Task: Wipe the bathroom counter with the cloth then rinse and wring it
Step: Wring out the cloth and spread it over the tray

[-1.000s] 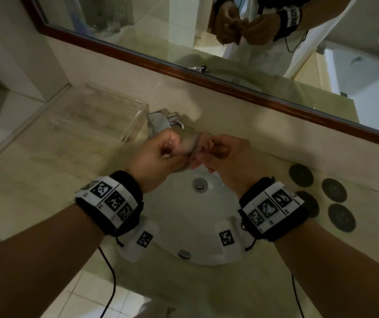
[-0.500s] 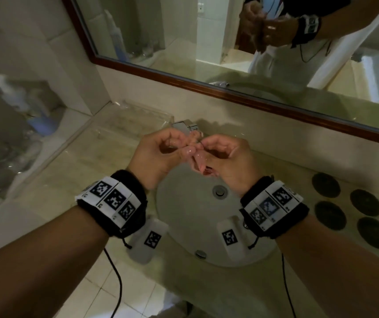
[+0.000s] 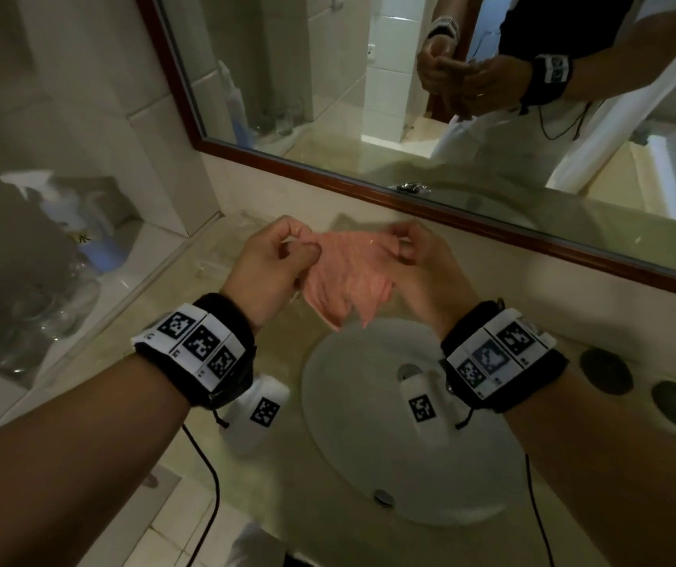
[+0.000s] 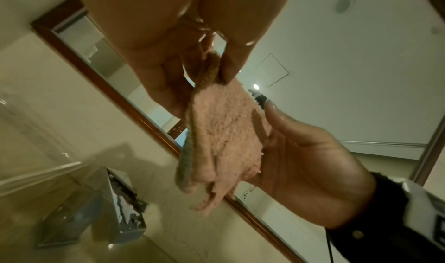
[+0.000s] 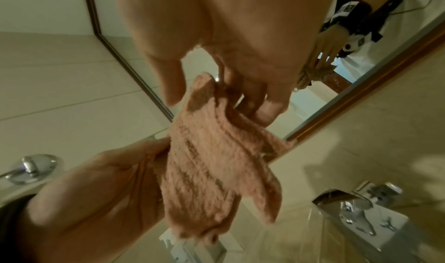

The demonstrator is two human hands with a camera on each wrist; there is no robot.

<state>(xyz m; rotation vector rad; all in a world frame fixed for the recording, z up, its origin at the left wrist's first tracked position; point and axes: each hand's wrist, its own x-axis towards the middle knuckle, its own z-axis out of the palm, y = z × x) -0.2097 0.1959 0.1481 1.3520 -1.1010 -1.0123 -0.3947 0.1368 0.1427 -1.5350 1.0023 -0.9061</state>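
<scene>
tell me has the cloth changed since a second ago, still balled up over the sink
Yes. The pink cloth, then a tight twist, now hangs spread between the left hand and right hand, above the back rim of the sink.

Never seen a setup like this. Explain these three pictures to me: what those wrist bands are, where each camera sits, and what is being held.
No machine: a person with cameras on the head and on both wrists. The head view looks down at the white sink in a beige counter, below a mirror. The other two look along each hand. The left hand and right hand each pinch a top edge of a pink cloth, spread between them over the basin. Dark round discs lie on the right.
</scene>
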